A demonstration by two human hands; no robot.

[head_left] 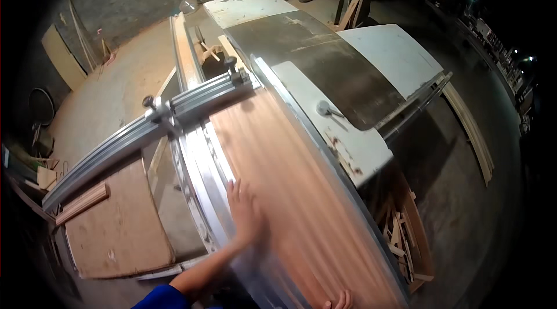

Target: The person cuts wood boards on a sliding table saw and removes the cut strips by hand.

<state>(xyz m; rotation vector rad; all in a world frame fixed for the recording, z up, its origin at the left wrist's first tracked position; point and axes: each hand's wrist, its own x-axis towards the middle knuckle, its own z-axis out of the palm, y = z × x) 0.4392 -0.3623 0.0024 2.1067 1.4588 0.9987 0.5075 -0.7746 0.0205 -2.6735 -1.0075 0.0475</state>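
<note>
A long reddish-brown wooden board [284, 175] with lengthwise stripes lies along a panel saw's sliding table. Its far end is close to the aluminium crosscut fence [116, 152]. My left hand [246, 210] rests on the board's left edge, fingers stretched forward and slightly apart. At the bottom of the picture, only some fingers of my right hand [341, 300] show, lying on the board's near part; the rest of that hand is out of view. Beside the board's left edge runs the pale metal sliding table [200, 164].
Right of the board stand the saw's white table [354, 152], with a round-headed lever [326, 108], and a dark table section [325, 65]. Wood offcuts fill a wooden bin [419, 228]. A flip stop [162, 113] sits on the fence. A brown panel [122, 222] lies at left.
</note>
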